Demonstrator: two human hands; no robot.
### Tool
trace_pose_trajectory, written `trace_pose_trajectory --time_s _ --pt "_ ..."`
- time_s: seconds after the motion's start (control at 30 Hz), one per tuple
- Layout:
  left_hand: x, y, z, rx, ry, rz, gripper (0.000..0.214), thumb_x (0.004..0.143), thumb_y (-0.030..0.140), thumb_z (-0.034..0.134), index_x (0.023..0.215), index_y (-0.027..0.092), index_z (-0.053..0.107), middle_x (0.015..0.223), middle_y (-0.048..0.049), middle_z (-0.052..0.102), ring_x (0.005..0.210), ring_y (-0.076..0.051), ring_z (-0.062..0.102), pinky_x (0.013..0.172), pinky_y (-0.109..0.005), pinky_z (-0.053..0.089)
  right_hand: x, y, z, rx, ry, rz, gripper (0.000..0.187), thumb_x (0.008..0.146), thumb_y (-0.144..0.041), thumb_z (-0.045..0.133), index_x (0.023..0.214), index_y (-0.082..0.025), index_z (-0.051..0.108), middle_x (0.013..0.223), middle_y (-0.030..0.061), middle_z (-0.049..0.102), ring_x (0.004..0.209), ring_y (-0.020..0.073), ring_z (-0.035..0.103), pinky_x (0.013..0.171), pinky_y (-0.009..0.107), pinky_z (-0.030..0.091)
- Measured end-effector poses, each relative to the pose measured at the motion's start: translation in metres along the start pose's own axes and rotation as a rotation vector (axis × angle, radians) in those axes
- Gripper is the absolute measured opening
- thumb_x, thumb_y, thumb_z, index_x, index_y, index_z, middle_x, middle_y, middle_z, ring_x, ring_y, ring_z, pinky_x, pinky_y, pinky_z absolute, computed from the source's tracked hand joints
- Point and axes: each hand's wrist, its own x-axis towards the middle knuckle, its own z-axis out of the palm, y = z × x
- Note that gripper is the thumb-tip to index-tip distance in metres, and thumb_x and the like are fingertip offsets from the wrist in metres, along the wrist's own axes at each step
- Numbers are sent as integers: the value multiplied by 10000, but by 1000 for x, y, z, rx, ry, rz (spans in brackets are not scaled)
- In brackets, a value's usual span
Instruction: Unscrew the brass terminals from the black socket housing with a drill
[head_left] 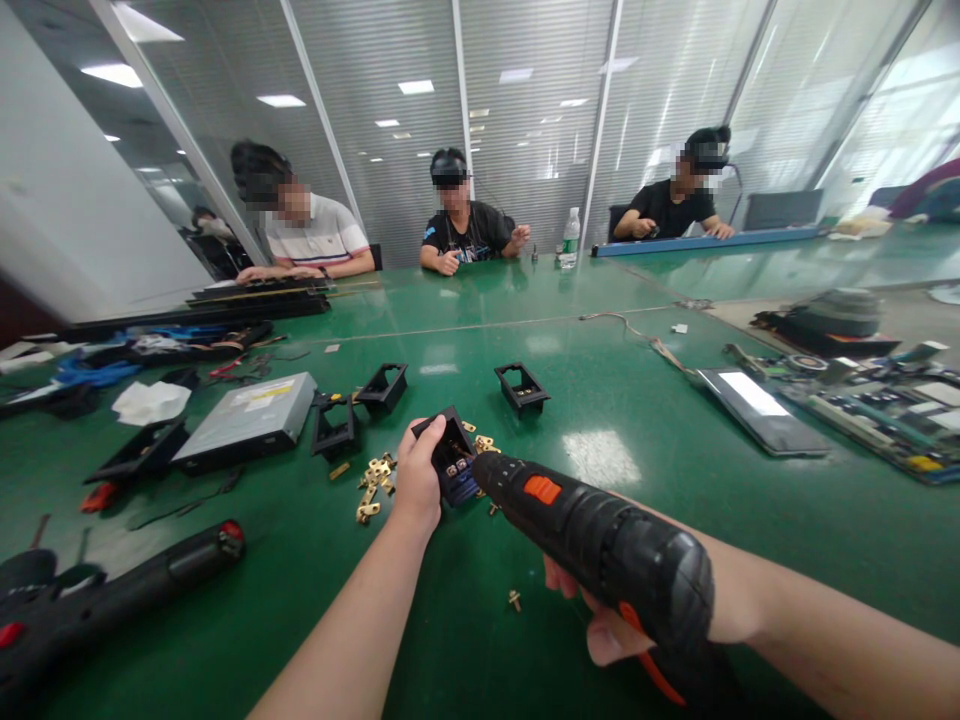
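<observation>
My left hand (417,478) is closed around a small black plastic socket housing (452,455), tilted up off the green table (600,420). My right hand (611,625) grips a black electric screwdriver (600,540) with an orange switch; its tip points into the housing. Small brass terminals (375,485) lie scattered on the table just left of my left hand, and one brass screw (514,599) lies nearer to me.
Three more black housings (521,385), (382,387), (334,428) sit further out. A grey optical drive (247,418) lies at left, a second screwdriver (135,585) near left, circuit boards (862,400) at right. Three people sit at the far side.
</observation>
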Motion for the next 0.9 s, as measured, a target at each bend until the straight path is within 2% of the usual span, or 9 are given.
trace_pose_trajectory --time_s 0.13,0.27,0.5,0.9 --pt "-1 1 1 9 -7 -10 499 728 593 898 934 224 632 781 -22 708 672 -252 729 656 -397 618 -1 1 -1 -21 6 -29 456 734 -468 1024 741 -182 669 722 -46 615 657 115 557 652 254 494" --pt "0 0 0 8 -7 -15 498 731 593 900 939 227 634 793 -21 708 669 -244 721 657 -391 609 -1 -1 -1 -29 70 -28 525 700 -506 1030 695 -196 607 699 -58 540 664 119 517 621 250 454" --pt "1 0 -1 -6 -13 -2 499 724 577 913 932 218 636 800 -16 700 704 -232 720 700 -380 608 -1 0 1 40 -21 -50 386 752 -399 1023 770 -166 716 770 -17 696 708 135 624 691 263 538" --pt "0 0 0 -3 6 8 513 705 584 912 923 213 634 789 -11 698 694 -229 718 692 -382 613 -1 9 -4 0 -14 -82 402 751 -418 1020 771 -172 703 726 -38 652 675 120 583 659 246 502"
